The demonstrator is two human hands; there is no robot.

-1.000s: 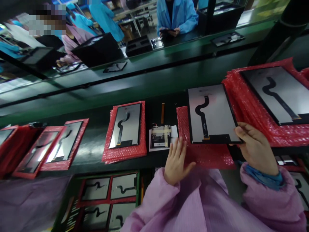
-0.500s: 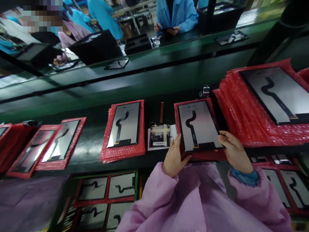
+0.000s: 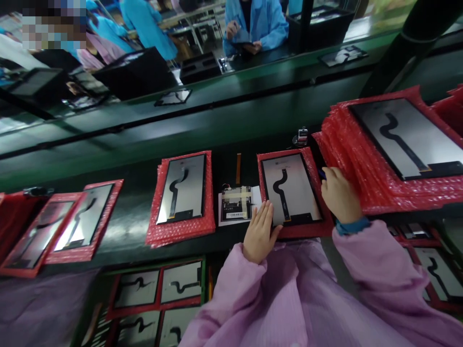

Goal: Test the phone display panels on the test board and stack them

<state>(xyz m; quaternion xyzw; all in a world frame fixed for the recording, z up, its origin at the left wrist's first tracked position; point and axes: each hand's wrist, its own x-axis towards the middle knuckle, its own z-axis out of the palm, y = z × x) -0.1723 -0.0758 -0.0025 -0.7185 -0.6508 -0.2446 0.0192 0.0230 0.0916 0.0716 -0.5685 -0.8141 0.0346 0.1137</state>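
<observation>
In front of me a tablet screen panel point(image 3: 298, 188) lies on a red bubble-wrap bag point(image 3: 311, 156), its black curved ribbon cable point(image 3: 281, 188) showing on the silver back. My left hand point(image 3: 259, 231) rests with fingers stretched out at the panel's lower left corner. To the right of the panel, my right hand point(image 3: 339, 195) is closed, pinching a small dark blue thing point(image 3: 321, 174), mostly hidden by the fingers. Left of the panel, a small circuit board with tape point(image 3: 236, 202) sits on white paper, an orange flex strip point(image 3: 238, 167) beyond it.
A tall pile of red bubble-wrap bags point(image 3: 347, 168) with another panel on top stands at the right. More bagged panels point(image 3: 183, 190) lie leftward. Below the bench edge is a green crate point(image 3: 203, 284) of panels. A small metal device point(image 3: 301, 137) stands behind. Co-workers are across the bench.
The panel, tilted up in both hands before, now lies down on the red bag. My right hand has left its edge, moved up, and now pinches the dark blue thing.
</observation>
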